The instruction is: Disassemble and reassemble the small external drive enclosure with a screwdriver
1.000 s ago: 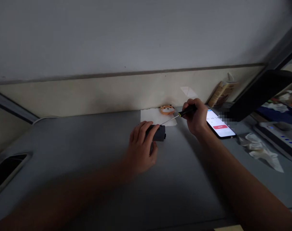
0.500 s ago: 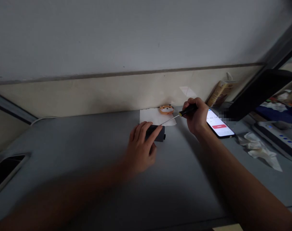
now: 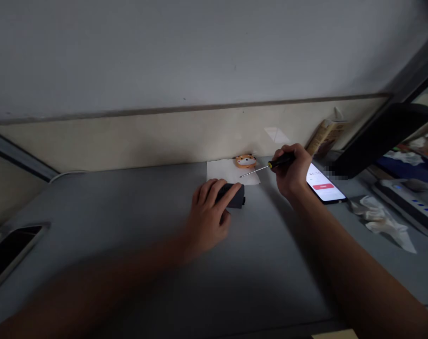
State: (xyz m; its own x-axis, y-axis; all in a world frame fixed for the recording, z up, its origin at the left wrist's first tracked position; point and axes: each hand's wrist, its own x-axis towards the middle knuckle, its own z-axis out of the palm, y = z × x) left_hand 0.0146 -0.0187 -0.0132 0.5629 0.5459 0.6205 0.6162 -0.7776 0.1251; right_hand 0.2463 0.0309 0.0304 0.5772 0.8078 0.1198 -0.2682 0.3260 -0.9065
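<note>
My left hand is wrapped over a small dark grey box-shaped device on the grey tabletop, with a little black knob at its right end. My fingers hide much of its upper side. Closed around the black handle of a screwdriver with a yellow ring is my right hand. The thin metal shaft points left and slightly down, its tip above the device's far edge and apart from it. Behind the device lies a white paper sheet, and an orange and white animal-face object rests on it.
A lit phone lies beside my right wrist. Further right are crumpled tissue, a power strip, a carton and a dark slanted panel. At the left edge is a dark-screened device. A wall bounds the back.
The screwdriver tip has lifted off the device, up and away from my left index finger. My left hand keeps its hold. The whole view has shifted slightly.
</note>
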